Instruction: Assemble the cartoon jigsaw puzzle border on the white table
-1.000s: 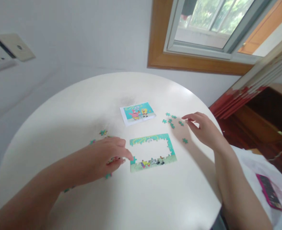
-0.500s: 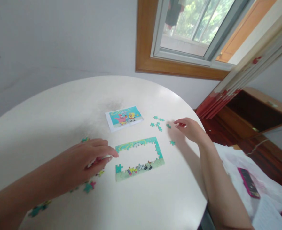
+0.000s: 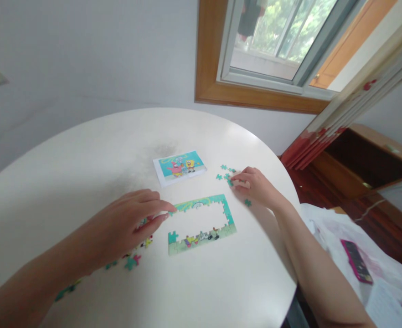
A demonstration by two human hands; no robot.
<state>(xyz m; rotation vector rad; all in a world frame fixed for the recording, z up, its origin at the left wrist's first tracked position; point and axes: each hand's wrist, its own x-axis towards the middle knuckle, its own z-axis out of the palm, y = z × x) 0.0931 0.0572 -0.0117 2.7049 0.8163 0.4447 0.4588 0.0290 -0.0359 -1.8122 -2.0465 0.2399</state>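
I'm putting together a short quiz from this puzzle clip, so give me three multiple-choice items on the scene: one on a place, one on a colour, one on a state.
1. Where does the reference picture lie?
A. beyond the puzzle frame, toward the window
B. inside the frame
C. on the floor

2. What colour is the table?
A. black
B. white
C. red

3. What state is the puzzle in?
A. finished
B. only the border joined, middle bare
C. all pieces loose

Answers: 1 A, the card sits farther up the table than the frame. 2 B, the round top is plain white. 3 B, the edge pieces form a rectangle with bare table showing inside, while loose pieces lie by the right hand and others by the left hand.
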